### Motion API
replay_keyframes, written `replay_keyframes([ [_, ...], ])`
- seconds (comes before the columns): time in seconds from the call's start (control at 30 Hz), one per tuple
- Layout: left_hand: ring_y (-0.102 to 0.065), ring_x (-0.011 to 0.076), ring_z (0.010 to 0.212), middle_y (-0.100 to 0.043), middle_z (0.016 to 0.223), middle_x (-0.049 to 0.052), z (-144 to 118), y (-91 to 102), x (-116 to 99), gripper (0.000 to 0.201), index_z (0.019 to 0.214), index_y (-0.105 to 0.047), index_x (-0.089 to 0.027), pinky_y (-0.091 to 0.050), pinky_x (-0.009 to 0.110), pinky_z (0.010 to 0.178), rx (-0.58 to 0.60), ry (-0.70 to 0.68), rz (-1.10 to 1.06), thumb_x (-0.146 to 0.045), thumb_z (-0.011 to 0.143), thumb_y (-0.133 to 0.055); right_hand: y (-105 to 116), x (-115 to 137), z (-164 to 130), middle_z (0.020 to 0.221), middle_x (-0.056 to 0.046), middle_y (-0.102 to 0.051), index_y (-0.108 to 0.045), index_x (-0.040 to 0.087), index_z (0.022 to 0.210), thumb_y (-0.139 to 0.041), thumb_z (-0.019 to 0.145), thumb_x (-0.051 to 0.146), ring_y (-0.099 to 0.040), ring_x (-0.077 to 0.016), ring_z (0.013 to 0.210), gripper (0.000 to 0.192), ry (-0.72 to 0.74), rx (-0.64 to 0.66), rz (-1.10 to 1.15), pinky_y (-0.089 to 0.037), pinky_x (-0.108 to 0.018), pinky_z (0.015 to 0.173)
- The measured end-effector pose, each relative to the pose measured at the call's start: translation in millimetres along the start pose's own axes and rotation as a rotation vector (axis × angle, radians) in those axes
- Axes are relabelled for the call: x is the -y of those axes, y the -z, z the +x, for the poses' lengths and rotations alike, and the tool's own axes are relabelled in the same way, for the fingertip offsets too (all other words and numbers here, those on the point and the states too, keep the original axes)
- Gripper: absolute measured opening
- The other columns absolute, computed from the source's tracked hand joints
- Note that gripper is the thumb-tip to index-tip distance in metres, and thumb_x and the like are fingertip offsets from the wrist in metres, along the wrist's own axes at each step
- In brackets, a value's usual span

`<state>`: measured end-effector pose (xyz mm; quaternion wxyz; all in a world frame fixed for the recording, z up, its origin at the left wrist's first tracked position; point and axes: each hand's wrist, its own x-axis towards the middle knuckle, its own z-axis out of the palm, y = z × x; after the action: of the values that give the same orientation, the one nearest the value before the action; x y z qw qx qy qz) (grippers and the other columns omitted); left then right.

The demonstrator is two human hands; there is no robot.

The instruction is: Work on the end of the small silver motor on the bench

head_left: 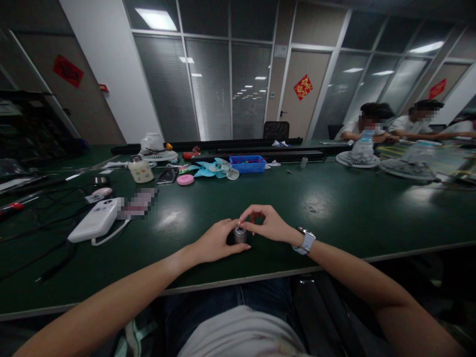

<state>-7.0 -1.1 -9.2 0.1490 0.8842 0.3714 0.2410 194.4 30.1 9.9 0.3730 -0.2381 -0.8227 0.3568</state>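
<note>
A small silver metal cylinder (240, 235) with a dark-marked top face stands upright on the green table close to its front edge. It looks like a small motor. From the left, my left hand (215, 241) curls around it, with the thumb along the near side and the fingers at the far side. At the top of the cylinder, the thumb and index finger of my right hand (268, 224) are pinched together. Whatever sits between those fingertips, if anything, is too small to tell. A watch (305, 241) is on my right wrist.
To the left lie a white power bank (95, 220) with a cable and several dark cords. Farther back are a patterned bottle (140, 169), a pink round object (185, 180), light-blue fan blades (210, 168) and a blue tray (248, 166). People sit at the far right behind fan grilles (357, 159).
</note>
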Motion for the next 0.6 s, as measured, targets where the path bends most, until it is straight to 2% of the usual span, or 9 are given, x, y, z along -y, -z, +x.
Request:
replay_keyframes([
  [0.27,-0.064,0.0235,0.091,-0.068,0.104,0.009,-0.8,-0.2,-0.3,0.046,0.112,-0.061,-0.016,-0.049,0.034,0.081,0.001,0.008,-0.006,-0.049,0.081,-0.068,-0.6,-0.9,0.2,0.087,-0.003,-0.069,-0.069,0.015,0.092,-0.07,0.082,0.033,-0.059,-0.0108,0.065,0.02,0.008,0.01,-0.001,-0.048,-0.023,0.062],
  [0.6,-0.063,0.0241,0.09,-0.067,0.102,0.009,-1.1,-0.9,0.8,0.048,0.114,-0.061,-0.016,-0.05,0.035,0.08,0.017,0.033,-0.019,-0.05,0.081,-0.067,-0.1,-4.2,0.2,0.089,-0.005,-0.07,-0.07,0.015,0.09,-0.068,0.083,0.03,-0.064,-0.0154,0.078,0.017,0.036,0.038,0.009,-0.05,-0.026,0.068],
])
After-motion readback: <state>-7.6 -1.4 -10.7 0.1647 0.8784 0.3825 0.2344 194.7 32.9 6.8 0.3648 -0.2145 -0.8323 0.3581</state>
